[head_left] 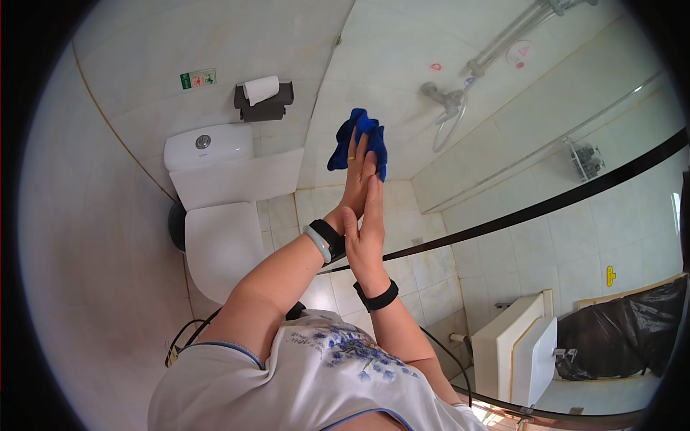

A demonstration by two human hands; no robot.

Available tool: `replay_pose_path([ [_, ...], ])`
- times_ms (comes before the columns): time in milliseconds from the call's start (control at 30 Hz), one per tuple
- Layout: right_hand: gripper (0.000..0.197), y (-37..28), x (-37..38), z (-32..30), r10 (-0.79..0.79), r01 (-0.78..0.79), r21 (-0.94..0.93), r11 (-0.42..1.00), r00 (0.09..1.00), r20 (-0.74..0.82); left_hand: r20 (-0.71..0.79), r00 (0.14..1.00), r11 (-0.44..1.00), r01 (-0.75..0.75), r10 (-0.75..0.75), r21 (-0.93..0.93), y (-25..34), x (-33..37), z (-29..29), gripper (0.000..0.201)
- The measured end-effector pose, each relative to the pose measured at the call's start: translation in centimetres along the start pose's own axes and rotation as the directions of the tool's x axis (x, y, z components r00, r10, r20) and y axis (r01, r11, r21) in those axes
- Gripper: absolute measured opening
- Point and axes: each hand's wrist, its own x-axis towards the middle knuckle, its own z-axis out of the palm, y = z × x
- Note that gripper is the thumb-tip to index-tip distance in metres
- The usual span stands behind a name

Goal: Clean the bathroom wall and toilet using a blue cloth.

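Observation:
A crumpled blue cloth lies flat on the clear glass panel in front of me. My left hand holds it against the glass, with the fingers stretched over it and a ring on one finger. Just below the cloth is my right hand, its fingers straight and together and its thumb apart. The right fingertips reach up beside the left hand; whether they touch the glass or the left hand I cannot tell. Black bands sit on both wrists, and a pale bangle circles the left one.
A white toilet with its lid down stands at the left, below a grey paper holder. Through the glass show a shower mixer and a wire basket. A black bar crosses rightward. At the lower right are a white basin and black plastic sheeting.

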Motion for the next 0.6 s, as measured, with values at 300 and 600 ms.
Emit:
replay_pose_path([
  [300,0.063,2.3,-1.0,2.3,0.121,-0.122,0.005,0.993,0.989,0.084,0.083,0.989,0.988,0.111,-0.119,0.103,-4.2,-2.1,-1.7,0.062],
  [600,0.059,2.1,-1.6,2.8,0.167,-0.170,0.050,0.984,0.984,0.065,0.115,0.989,0.977,0.068,-0.092,0.203,-4.9,-4.0,-2.1,0.067],
])
